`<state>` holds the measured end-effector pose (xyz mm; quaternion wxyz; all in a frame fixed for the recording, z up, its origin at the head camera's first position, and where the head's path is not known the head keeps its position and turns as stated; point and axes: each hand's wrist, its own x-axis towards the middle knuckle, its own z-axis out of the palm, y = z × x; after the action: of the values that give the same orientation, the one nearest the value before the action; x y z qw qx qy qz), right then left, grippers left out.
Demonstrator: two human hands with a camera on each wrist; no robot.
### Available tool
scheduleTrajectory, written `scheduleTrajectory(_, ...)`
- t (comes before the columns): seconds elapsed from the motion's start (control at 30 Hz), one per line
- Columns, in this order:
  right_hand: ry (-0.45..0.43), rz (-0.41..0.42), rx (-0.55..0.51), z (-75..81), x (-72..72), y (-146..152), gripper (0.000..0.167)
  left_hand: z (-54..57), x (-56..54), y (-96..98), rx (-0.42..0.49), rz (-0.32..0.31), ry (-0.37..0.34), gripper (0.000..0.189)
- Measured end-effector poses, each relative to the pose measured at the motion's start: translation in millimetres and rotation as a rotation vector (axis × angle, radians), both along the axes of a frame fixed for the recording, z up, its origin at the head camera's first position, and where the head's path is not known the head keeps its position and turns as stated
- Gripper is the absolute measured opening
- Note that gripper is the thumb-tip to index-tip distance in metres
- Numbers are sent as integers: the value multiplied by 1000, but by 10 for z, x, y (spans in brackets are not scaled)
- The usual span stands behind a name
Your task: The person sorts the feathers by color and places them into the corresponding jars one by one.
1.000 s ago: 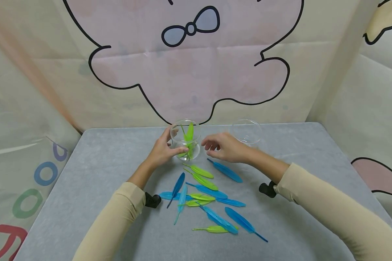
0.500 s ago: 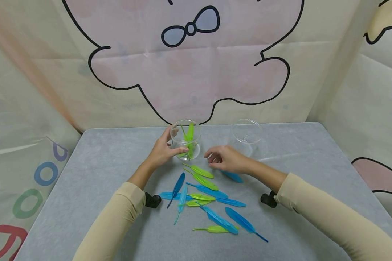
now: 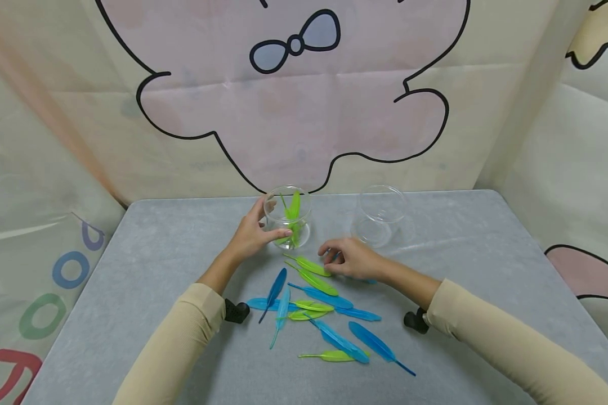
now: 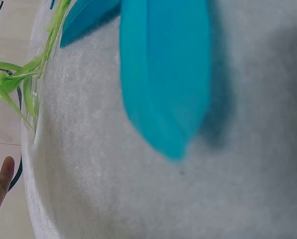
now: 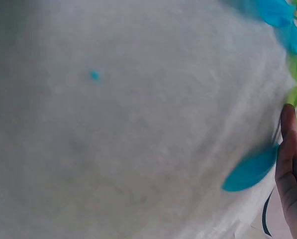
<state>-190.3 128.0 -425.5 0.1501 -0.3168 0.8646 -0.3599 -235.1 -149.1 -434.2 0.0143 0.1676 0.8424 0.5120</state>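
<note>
A slim lime-green feather (image 3: pixel 311 265) lay just left of my right hand (image 3: pixel 352 259), the nearer one.
Its thin quill pointed far-left, its soft vane near-right, towards my bent fingers; thumb and forefinger stood narrowly parted, contact unclear. My left hand (image 3: pixel 250 232) gripped a clear, rounded jar (image 3: pixel 307 211) of lime-green plumes (image 3: pixel 294 207) beyond it; flat blue feathers (image 3: pixel 276 289) lay nearer, on the grey, cloth-textured tabletop (image 3: pixel 172 253).
</note>
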Motion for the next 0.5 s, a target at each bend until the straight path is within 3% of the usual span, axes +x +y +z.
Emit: scheduleTrajectory(0.5,19,-21,-11,-34,26,-41,27,-5,1,2,-9,-5,8,99)
